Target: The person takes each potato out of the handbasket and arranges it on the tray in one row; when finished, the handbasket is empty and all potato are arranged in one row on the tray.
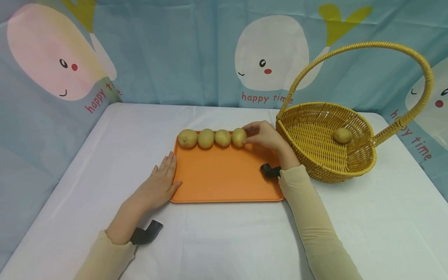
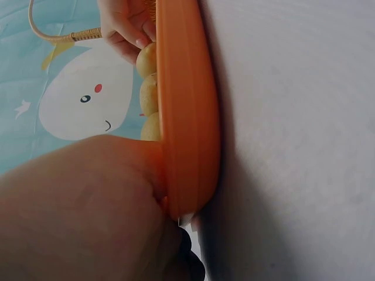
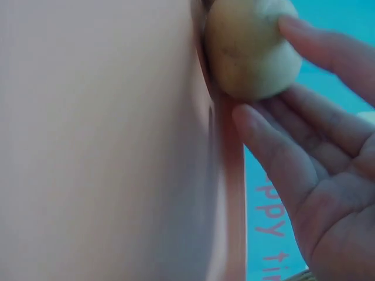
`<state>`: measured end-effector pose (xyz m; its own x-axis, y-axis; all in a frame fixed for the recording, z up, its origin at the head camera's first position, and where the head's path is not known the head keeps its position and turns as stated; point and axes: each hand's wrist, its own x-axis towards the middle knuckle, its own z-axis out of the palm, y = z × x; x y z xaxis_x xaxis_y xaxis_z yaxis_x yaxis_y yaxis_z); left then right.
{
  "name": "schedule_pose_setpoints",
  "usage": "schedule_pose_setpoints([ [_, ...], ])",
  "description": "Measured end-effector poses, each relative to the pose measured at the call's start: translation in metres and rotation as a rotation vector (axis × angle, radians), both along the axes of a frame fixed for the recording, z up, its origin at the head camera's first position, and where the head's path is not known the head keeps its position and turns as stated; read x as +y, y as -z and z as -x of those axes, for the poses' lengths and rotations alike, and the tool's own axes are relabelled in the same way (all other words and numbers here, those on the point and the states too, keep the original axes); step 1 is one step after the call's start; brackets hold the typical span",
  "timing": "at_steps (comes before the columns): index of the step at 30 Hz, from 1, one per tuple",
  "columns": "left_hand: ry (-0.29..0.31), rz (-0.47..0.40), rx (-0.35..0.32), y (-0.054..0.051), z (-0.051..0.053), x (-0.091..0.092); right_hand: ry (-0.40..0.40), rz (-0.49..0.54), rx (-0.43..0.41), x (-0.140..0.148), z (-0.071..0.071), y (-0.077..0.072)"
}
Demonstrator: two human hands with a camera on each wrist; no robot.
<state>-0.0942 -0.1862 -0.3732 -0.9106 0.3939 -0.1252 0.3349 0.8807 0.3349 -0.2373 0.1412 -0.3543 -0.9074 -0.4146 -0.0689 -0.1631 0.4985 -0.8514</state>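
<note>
Several potatoes (image 1: 205, 139) stand side by side along the far edge of an orange tray (image 1: 224, 175). My right hand (image 1: 264, 135) holds the rightmost potato (image 1: 239, 137) from its right side. In the right wrist view, the thumb and fingers lie about that potato (image 3: 252, 52), which sits at the tray's edge. My left hand (image 1: 159, 186) rests against the tray's left edge, its fingers straight and pointing away from me. The left wrist view shows this hand (image 2: 88, 205) against the tray's side (image 2: 187, 105), its fingers mostly hidden.
A yellow wicker basket (image 1: 325, 177) with a tall arched handle stands right of the tray, close to my right forearm. One potato (image 1: 342, 135) lies inside it. A white cloth (image 1: 217, 241) covers the table, and a blue printed curtain (image 1: 168, 54) hangs behind.
</note>
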Motion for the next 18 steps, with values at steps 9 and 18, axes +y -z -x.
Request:
schedule_pose_setpoints([
  [9,-0.003,-0.007,0.003,0.0011,0.0013,0.0,0.028,0.005,-0.023,-0.0024,-0.0013,-0.0001],
  [18,-0.001,-0.012,-0.005,-0.0013,-0.0001,0.0005,0.052,0.002,-0.017,-0.0051,-0.001,0.0014],
])
